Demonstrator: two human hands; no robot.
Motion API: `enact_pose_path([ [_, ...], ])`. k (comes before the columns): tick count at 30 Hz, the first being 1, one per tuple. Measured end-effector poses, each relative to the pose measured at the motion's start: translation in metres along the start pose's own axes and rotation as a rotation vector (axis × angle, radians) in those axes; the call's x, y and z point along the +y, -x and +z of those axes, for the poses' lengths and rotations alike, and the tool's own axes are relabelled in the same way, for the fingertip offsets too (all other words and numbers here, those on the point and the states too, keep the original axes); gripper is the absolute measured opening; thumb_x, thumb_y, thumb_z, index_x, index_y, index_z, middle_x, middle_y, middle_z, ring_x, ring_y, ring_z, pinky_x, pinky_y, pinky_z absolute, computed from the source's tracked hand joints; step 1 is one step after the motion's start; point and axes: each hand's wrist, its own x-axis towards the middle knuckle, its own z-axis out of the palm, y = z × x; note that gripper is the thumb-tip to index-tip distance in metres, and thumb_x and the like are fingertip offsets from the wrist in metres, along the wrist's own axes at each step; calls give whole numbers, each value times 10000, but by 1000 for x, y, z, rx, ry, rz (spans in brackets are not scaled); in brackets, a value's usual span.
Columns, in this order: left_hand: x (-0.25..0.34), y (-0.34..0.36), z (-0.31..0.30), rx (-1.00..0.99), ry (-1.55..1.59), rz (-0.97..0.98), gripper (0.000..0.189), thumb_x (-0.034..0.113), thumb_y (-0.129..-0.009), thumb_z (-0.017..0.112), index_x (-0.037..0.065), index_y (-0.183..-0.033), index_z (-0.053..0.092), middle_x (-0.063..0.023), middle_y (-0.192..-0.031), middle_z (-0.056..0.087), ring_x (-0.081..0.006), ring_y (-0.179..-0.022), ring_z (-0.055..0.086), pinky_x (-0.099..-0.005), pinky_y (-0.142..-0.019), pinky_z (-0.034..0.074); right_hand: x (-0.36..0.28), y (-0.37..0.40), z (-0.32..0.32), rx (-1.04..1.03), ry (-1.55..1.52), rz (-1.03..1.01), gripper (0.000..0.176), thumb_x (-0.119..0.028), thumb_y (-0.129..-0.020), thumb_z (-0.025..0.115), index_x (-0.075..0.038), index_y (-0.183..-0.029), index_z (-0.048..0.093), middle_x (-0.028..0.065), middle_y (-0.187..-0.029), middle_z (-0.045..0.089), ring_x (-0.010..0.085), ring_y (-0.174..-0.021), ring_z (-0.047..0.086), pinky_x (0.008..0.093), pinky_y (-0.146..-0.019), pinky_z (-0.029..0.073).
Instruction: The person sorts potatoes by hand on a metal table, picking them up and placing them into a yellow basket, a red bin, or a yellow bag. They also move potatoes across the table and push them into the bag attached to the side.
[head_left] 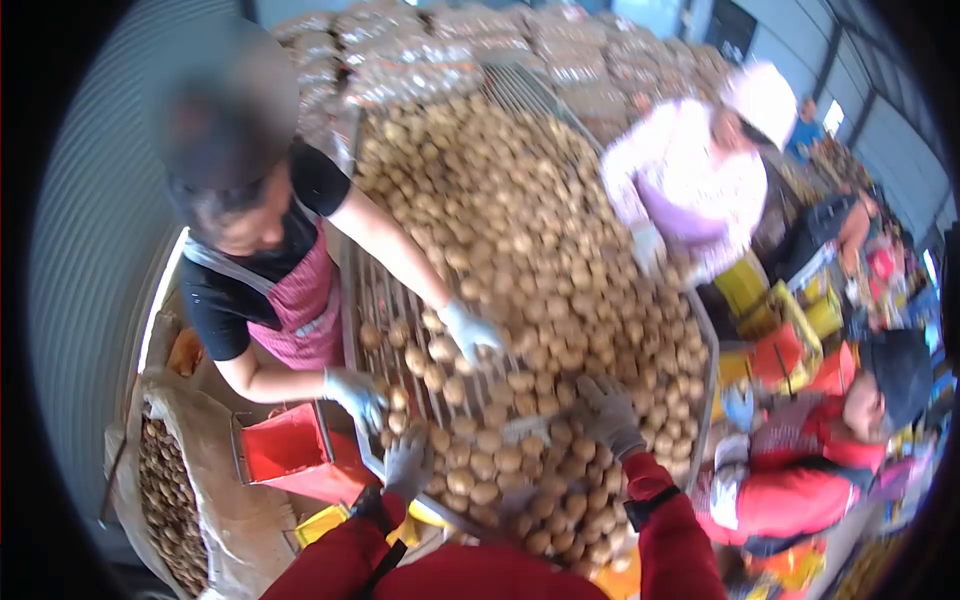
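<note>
Left grip (407, 462) gloved, curled palm-down over brown round produce (520, 250) at near edge of slatted tabletop (385, 290), closure cannot tell, right grip (610, 415) fingers spread flat atop the heap, red sleeves angled inward

On my remote monitor, the wearer of the head camera appears in bright red, with both long sleeves (672, 540) reaching the wrists in smooth, slightly creased fabric. The left hand (407, 462) and the right hand (610, 415) are each covered by a grey knitted work glove (the weave looks dusty, though I cannot make out finer detail at this sharpness). A black band (645, 505) wraps the right sleeve just behind the cuff. A black strap (378, 512) crosses the left wrist and trails along that sleeve. More of the same red cloth (470, 580) fills the lower edge of my view between the arms.
</note>
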Motion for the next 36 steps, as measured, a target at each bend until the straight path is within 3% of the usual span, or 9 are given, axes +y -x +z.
enact_pose_path([
  [3,-14,7,8,-24,-99,16,518,294,-965,595,124,-1454,574,-146,-1451,581,-391,-1204,591,-526,-1018,472,34,-101,52,106,79,-123,513,-324,-873,693,-122,-1341,639,204,-1341,650,407,-1180,641,516,-1026,511],
  [4,-12,8,6,12,-106,18,504,286,-945,614,124,-1422,593,-161,-1407,597,-387,-1166,603,-524,-991,480,52,-128,72,21,90,-98,603,-408,-928,625,-116,-1452,562,189,-1448,595,381,-1280,603,513,-1112,446],
  [9,-24,19,22,-48,-235,-20,531,346,-934,648,191,-1439,598,-116,-1456,577,-365,-1193,614,-532,-987,493,62,-238,119,-560,51,211,723,-625,-925,542,-112,-1433,591,198,-1508,560,399,-1297,604,497,-1091,472],
  [12,-24,14,19,54,-116,58,550,297,-922,665,205,-1459,585,-56,-1526,545,-364,-1212,623,-524,-1023,498,64,-258,151,-622,167,252,738,-705,-933,443,-174,-1395,665,133,-1427,648,364,-1259,636,470,-1077,488],
  [19,-10,8,10,92,-81,64,473,289,-918,669,149,-1368,625,-99,-1430,600,-350,-1204,622,-511,-992,500,16,-216,124,-803,318,340,573,-606,-981,428,-244,-1281,756,119,-1401,642,333,-1296,604,553,-1096,431],
  [28,-5,7,11,111,-53,5,394,241,-928,643,123,-1303,643,-135,-1398,610,-406,-1146,614,-528,-986,497,-37,-63,124,-433,131,393,557,-604,-1007,457,-159,-1138,766,202,-1184,706,422,-1088,671,578,-944,513],
  [33,-5,4,13,-4,-50,-65,468,288,-965,593,94,-1391,589,-199,-1403,590,-447,-1195,589,-567,-1026,473,-79,1,113,-248,-13,312,549,-548,-974,560,-117,-1296,669,269,-1159,676,491,-1022,649,584,-919,512],
  [35,-11,3,16,-114,-136,-92,521,301,-982,569,91,-1457,538,-230,-1379,597,-463,-1205,583,-576,-1045,462,-85,36,128,-110,174,178,578,-517,-962,584,-126,-1386,604,281,-1208,652,492,-1066,634,585,-926,510],
  [36,-9,0,15,-136,-140,-103,549,291,-991,559,98,-1501,491,-232,-1355,613,-469,-1220,575,-568,-1061,455,-95,45,115,-258,77,271,570,-493,-956,597,-130,-1395,597,266,-1239,645,480,-1094,627,574,-940,507],
])
